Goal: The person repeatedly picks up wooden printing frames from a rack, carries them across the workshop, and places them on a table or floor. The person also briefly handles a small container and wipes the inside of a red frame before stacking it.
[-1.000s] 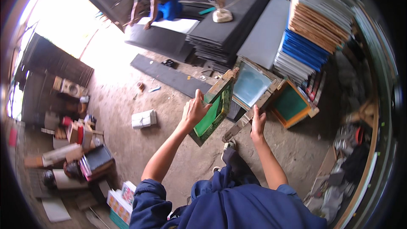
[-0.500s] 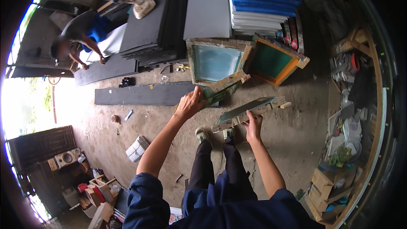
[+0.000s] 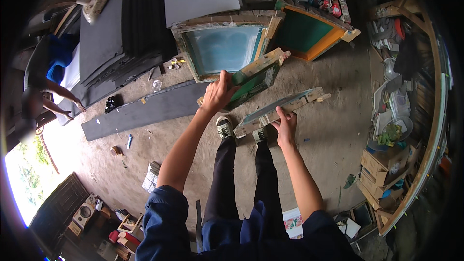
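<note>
Head view: two mesh-faced wooden frames, one gripped in each hand.
At the centre of the frame, the green-mesh frame (image 3: 251, 88) hangs tilted from the left hand (image 3: 217, 94), whose fingers curl closely over its near side. Right of centre, the right hand (image 3: 286, 126) pinches the rail of the grey-mesh frame (image 3: 302, 101), thumb on top; its other fingers are partly hidden. Both frames are probably light and stiff, with roughened rails that should resist slipping; the taut mesh is likely the fragile part, so the wood offers the better hold. Both forearms reach up from the lower edge, the left more bent at the wrist, above the floor (image 3: 333, 159).
</note>
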Demonstrator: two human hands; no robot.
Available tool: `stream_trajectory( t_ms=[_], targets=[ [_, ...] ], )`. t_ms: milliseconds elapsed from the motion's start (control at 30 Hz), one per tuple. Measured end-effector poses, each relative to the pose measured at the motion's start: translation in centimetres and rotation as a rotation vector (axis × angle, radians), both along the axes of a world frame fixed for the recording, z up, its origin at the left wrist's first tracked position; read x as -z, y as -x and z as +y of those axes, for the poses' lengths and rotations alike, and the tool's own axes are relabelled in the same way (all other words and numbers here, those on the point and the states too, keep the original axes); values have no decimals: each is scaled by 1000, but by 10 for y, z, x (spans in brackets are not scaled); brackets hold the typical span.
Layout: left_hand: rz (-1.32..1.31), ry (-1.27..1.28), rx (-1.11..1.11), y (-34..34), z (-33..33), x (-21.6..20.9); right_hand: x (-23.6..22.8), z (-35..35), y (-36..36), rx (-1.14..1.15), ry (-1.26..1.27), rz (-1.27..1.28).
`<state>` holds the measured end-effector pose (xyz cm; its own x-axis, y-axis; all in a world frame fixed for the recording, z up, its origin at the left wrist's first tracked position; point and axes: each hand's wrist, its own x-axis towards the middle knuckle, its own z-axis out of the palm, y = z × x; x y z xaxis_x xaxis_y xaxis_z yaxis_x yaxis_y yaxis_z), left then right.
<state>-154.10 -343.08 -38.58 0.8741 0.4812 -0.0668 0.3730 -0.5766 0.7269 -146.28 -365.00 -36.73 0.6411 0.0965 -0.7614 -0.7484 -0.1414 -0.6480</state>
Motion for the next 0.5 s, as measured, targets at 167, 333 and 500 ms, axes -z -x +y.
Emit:
stream_trajectory(
  t_ms=[167, 333, 500],
  targets=[
    [-22, 61, 2, -26, 1, 39, 54, 22, -23, -7, 39, -9],
    [-79, 91, -17, -50, 2, 85, 98, 64, -47, -22, 113, -38],
    [-25, 125, -58, -65, 22, 114, 142, 98, -51, -116, 147, -193]
  ],
)
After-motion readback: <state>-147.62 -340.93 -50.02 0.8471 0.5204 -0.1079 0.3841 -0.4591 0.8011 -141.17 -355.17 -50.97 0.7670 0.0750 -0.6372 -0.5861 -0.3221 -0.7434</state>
